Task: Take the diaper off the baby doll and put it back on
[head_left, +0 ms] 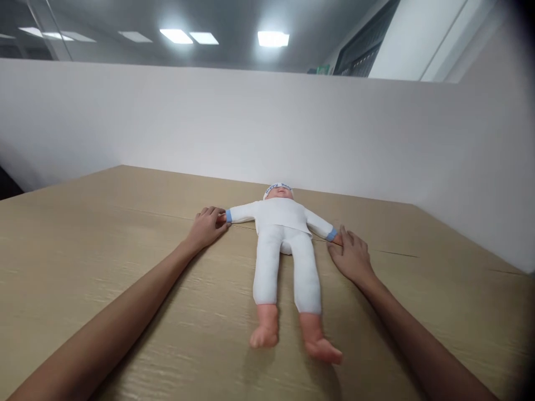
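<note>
Doll [284,245], wrists in half-curled hands [208,225] [351,256]

One doll [284,239] with one cap [279,187], two cuffs [228,215] and two feet [264,336], two hands, left hand [207,225] and right hand [351,257], two forearms [125,317], one table [83,250], one wall [167,122] and three bright lights [273,39].

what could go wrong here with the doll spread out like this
1. The left hand and right hand meet the doll only at its cuffs. Pulling outward could strain the thin arms, or the hands could slip off.
2. The doll lies loose on the smooth table with its legs free, so it may slide or twist.
</note>
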`<action>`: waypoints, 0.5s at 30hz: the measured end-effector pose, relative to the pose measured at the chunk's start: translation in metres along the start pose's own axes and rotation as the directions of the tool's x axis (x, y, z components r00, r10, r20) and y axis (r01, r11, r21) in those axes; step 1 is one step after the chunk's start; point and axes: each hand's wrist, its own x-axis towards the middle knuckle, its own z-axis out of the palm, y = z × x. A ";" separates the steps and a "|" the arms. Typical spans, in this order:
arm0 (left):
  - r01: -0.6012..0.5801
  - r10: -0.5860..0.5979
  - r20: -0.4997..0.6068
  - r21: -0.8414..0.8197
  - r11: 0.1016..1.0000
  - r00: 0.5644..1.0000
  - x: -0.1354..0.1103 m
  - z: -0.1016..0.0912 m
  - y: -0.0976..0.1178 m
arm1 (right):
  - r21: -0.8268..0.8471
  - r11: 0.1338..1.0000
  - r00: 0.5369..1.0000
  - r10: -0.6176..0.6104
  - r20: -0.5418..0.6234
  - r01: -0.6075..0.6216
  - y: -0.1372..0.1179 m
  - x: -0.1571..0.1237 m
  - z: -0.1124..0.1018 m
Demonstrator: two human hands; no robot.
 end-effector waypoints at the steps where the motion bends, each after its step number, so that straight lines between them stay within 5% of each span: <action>1: 0.027 -0.027 -0.021 0.010 1.000 0.999 -0.007 -0.002 0.005 | -0.009 1.000 1.000 0.022 -0.002 -0.022 -0.005 -0.009 -0.003; 5: 0.067 -0.071 -0.108 -0.036 0.997 0.992 -0.037 -0.021 0.039 | 0.060 0.998 1.000 -0.008 -0.019 0.009 -0.034 -0.047 -0.028; 8: 0.004 -0.036 -0.168 -0.191 0.982 0.985 -0.073 -0.057 0.084 | 0.192 0.979 0.997 -0.052 -0.062 0.063 -0.065 -0.092 -0.071; 11: -0.031 -0.050 -0.185 -0.410 0.911 0.982 -0.144 -0.102 0.134 | 0.367 0.911 0.977 -0.138 -0.164 0.191 -0.087 -0.172 -0.128; 15: -0.014 0.032 0.024 -0.534 0.846 0.999 -0.272 -0.133 0.188 | 0.476 0.816 0.940 -0.228 -0.255 0.328 -0.083 -0.304 -0.175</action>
